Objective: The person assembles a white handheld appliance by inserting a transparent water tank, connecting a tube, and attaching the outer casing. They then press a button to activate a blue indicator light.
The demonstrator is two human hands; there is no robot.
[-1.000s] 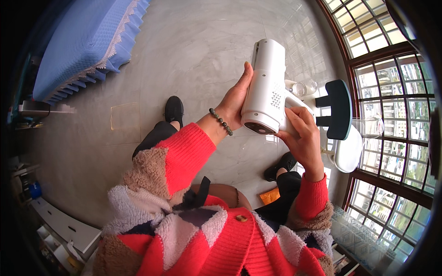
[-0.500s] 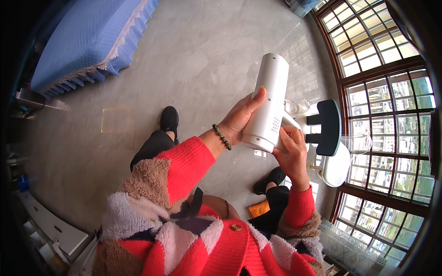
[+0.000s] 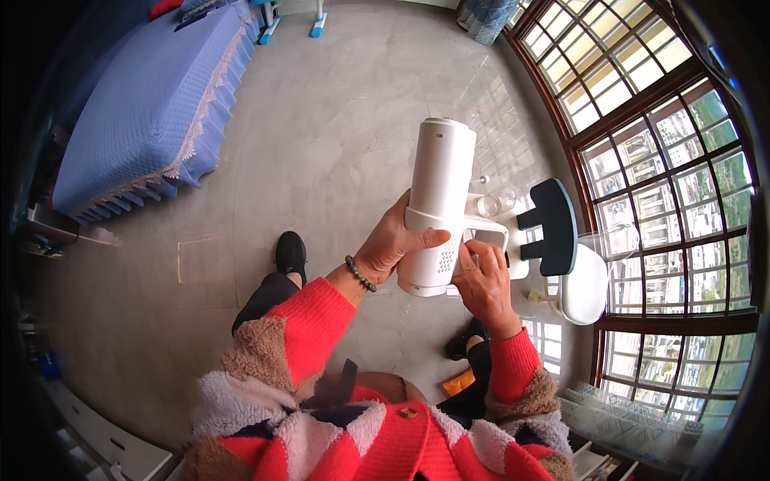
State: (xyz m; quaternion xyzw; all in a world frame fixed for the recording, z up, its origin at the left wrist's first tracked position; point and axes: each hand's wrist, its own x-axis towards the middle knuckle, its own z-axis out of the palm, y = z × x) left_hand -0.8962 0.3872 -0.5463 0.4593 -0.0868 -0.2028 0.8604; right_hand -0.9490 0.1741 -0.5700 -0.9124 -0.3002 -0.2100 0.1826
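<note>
A white cylindrical appliance (image 3: pixel 443 164) with a looped side handle and a patch of small vent-like marks near its lower end is held up in front of me. My left hand (image 3: pixel 395 247) is closed round its lower body from the left, thumb across the front. On the right, my right hand (image 3: pixel 484 276) has its fingers bent and closed at the lower end of the handle (image 3: pixel 491 224), against the body. Its fingertips are partly hidden, so their exact hold does not show. A beaded bracelet (image 3: pixel 361 274) circles my left wrist.
A bed with a blue quilted cover (image 3: pixel 132 120) stands at far left. Behind the appliance, on the right, are a glass jar (image 3: pixel 488 205) and a white chair (image 3: pixel 584 289) with a dark backrest (image 3: pixel 553 227). Barred windows (image 3: pixel 642 192) line the right. An orange packet (image 3: pixel 457 383) lies by my right foot.
The appliance has turned more upright and sits lower and further left in view. My left thumb now lies lower on it, and more of the handle shows. The view takes in more of the far room.
</note>
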